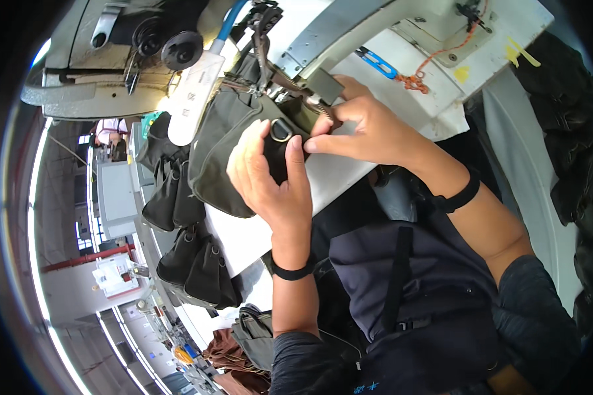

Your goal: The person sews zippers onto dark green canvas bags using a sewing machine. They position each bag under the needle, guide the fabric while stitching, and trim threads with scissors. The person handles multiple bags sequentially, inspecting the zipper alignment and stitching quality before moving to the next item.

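A dark olive fabric bag point(227, 141) lies under the sewing machine's stitching parts point(270, 59), its lower edge toward me. My left hand point(273, 181) is closed on the bag's near right part, fingers over the fabric and thumb beside a metal D-ring point(281, 130) on a tab. At the bag's right edge, close to the machine, my right hand point(369, 128) pinches the fabric between thumb and fingers. Some of the right fingertips are hidden behind the cloth and machine parts. Both wrists wear black bands.
The machine's arm point(336, 33) spans the top. Blue-handled thread snips point(377, 64) and an orange cord point(413, 82) lie on its white bed at the right. Several similar dark bags point(201, 273) hang at the table's left edge. Black material point(563, 125) is piled at far right.
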The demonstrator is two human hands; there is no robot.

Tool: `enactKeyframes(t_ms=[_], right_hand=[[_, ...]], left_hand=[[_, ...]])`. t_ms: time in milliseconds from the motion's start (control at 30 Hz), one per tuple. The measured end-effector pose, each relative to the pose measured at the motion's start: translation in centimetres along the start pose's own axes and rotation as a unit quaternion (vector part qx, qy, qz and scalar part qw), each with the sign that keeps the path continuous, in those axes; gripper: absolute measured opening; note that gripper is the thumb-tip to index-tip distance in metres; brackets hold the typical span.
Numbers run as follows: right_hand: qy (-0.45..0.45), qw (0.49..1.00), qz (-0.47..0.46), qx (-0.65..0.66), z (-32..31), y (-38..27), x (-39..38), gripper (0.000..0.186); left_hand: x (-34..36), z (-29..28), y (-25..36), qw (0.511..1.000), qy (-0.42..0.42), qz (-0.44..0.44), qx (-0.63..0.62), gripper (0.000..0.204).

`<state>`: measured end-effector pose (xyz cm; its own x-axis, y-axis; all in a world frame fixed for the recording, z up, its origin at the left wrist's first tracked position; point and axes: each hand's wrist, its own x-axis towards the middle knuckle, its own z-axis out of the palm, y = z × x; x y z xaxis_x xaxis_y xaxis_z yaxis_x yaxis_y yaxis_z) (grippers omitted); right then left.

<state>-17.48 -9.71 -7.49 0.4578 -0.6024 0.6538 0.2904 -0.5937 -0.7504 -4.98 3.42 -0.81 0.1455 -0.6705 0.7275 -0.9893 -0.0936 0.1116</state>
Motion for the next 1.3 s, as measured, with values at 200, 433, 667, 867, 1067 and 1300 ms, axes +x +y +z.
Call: enactKeyframes(t_ms=[200,433,667,867,1067,1300], right_hand=[[-0.12,0.987,0.052,0.089,-0.7,-0.2,1.0,0.015],[-0.063,0.905,0.214,0.362,1.1,-2.4,1.3,0.025],[-0.055,0.898,0.278,0.337,0.5,-4.4,2.0,0.032],[-0.037,0.887,0.305,0.346,0.5,-4.5,2.0,0.036],[-0.057,0.88,0.301,0.364,0.1,-3.9,2.4,0.035],[-0.064,0.882,0.296,0.36,0.0,-3.6,3.1,0.033]], left_hand=[[-0.4,1.0,0.1,0.999,0.009,-0.024,-0.028,0.043],[0.2,0.2,0.5,0.999,-0.033,-0.017,-0.027,0.038],[1.7,-2.1,1.4,0.99,-0.103,-0.068,-0.063,0.043],[1.7,-1.5,1.8,0.992,-0.075,-0.079,-0.063,0.042],[1.6,-1.2,2.2,0.983,-0.046,-0.147,-0.098,0.042],[2.1,0.8,1.1,0.975,0.025,-0.179,-0.131,0.03]])
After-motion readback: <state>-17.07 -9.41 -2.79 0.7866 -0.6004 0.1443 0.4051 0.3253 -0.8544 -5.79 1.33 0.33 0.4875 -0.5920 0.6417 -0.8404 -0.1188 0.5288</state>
